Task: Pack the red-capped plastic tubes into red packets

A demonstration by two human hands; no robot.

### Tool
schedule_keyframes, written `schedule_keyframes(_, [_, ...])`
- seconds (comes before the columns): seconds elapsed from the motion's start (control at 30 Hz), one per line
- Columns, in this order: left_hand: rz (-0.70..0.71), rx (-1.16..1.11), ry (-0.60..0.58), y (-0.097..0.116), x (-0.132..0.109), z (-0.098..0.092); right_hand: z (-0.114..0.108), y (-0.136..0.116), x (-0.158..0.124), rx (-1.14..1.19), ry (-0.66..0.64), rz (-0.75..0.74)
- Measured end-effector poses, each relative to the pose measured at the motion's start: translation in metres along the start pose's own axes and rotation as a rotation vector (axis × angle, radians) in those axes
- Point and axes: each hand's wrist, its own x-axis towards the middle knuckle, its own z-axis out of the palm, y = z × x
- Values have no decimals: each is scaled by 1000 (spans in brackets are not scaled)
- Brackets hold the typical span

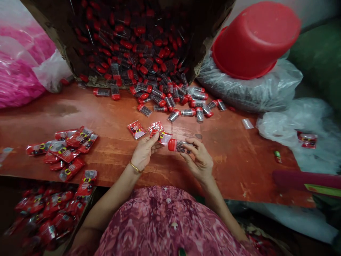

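Between the thumb and fingers of my left hand [141,153] is a red printed plastic sleeve [165,138] with a clear part. My right hand [199,158] grips a clear tube [179,146] of dark round balls by its clear end. The tube's red cap points left and meets the sleeve's edge; whether it has entered the sleeve I cannot tell. Just beyond my left hand, a flat red sleeve [136,129] and a few more printed sleeves [157,126] lie on the wooden table [112,117]. Loose red-capped tubes [174,115] are scattered farther back.
A large carton [47,30] on its side spills many tubes at the back. Tubes in red sleeves [65,151] are piled at left, with more packets [53,213] below the table edge. A red tub [255,39] sits upside down on a plastic bag [239,93] at right.
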Motion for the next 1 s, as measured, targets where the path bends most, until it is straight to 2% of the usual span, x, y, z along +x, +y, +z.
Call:
schedule_keyframes(0.17, [1,36,35,0,0,0,-2,-1,0,39,39,-17])
schedule_keyframes(0.4, [14,80,-11,-2,0,-2,0,-2,3,29,3,-27])
schedule_keyframes(0.53, [131,132,-35,-4,1,-2,2,-3,3,71,-65,48])
schedule_keyframes(0.67, [286,221,-68,-4,3,-4,4,-2,2,37,6,7])
schedule_keyframes(0.77, [329,265,-50,-3,6,-5,5,0,2,25,-23,14])
schedule_keyframes(0.87, [298,191,-53,-5,6,-2,9,1,2,64,-18,71])
schedule_keyframes(1.0, [195,54,-37,-14,2,9,18,-4,0,66,52,82])
